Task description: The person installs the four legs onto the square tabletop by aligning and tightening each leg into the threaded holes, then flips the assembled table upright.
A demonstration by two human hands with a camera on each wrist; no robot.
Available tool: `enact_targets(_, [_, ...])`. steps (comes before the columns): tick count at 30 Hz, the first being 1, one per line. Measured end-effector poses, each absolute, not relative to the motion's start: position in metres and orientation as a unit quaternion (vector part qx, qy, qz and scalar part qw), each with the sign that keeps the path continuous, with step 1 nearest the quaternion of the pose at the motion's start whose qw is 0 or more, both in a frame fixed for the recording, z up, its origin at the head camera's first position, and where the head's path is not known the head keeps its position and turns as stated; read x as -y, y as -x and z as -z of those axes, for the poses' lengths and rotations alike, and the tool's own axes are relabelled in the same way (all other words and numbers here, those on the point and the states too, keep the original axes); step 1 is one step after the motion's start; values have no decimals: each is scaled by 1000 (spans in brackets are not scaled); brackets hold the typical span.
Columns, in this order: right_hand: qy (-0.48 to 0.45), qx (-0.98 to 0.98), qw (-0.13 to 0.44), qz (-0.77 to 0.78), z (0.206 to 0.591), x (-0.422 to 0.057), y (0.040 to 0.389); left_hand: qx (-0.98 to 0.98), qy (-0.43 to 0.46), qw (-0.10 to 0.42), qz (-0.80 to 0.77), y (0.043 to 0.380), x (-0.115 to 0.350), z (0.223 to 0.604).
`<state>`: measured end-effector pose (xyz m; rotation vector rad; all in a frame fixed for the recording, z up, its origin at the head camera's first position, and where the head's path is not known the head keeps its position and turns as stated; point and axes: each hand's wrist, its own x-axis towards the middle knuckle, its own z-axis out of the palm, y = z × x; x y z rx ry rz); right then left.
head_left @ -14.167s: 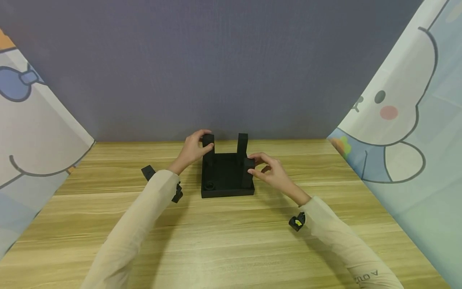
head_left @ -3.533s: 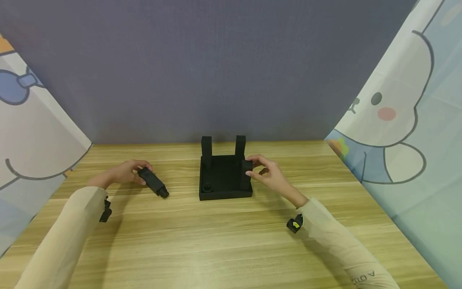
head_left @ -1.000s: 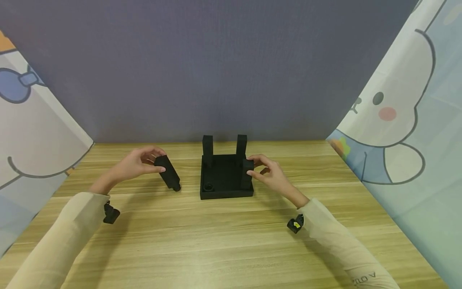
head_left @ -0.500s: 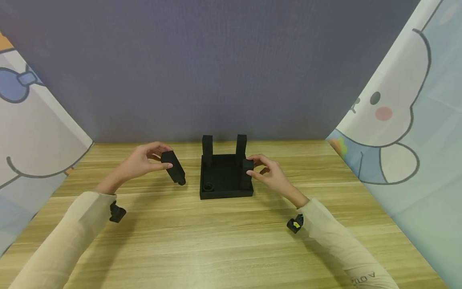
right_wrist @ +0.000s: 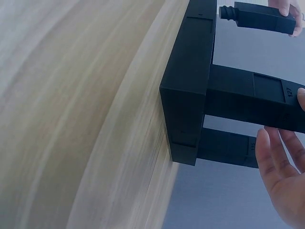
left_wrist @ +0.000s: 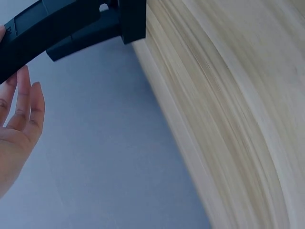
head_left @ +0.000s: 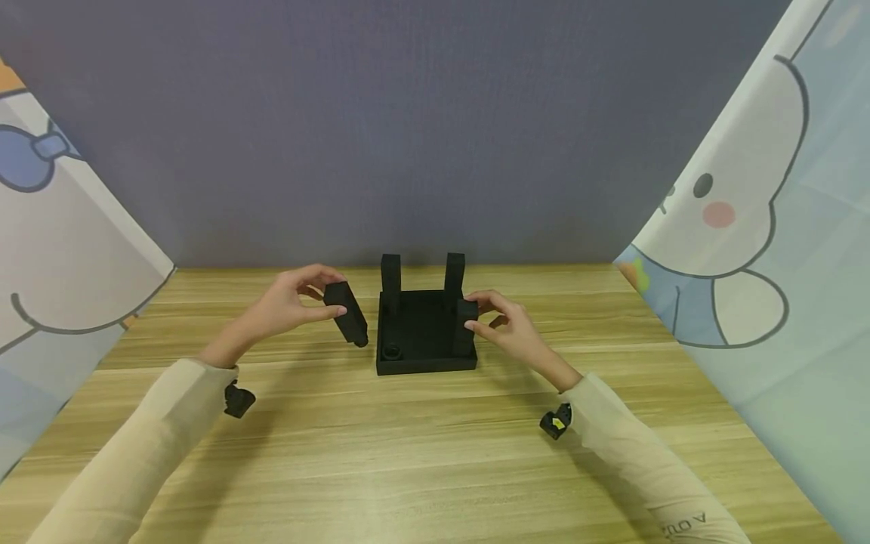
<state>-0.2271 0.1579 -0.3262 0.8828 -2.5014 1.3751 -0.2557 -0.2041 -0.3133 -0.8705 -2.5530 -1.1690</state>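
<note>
My left hand point(head_left: 295, 302) pinches a loose black square leg point(head_left: 347, 313) between thumb and fingers. It hangs tilted above the table, left of a black square base point(head_left: 427, 366), its threaded end point(right_wrist: 228, 13) downward. Three legs stand upright on the base: the back-left leg point(head_left: 390, 283), the back-right leg point(head_left: 455, 279) and the front-right leg point(head_left: 464, 340). My right hand point(head_left: 513, 329) grips the front-right one near its top. At the base's front-left corner is a round hole point(head_left: 392, 352). In the left wrist view the leg point(left_wrist: 47, 33) partly hides the fingers.
The base lies on a wood-grain table point(head_left: 408, 453), near its back edge. A grey wall panel point(head_left: 408, 136) rises behind. Cartoon-printed cloths hang at the left point(head_left: 61, 242) and right point(head_left: 768, 227).
My left hand left the back-left leg, took the loose leg off the table, lifted it and carried it right towards the base. My right hand kept its grip on the front-right leg.
</note>
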Motion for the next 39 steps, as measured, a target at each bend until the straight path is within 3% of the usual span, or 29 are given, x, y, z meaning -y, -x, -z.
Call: enact_targets(39, [-302, 829, 84, -462, 325, -160, 227, 844, 360, 111, 382, 253, 142, 318])
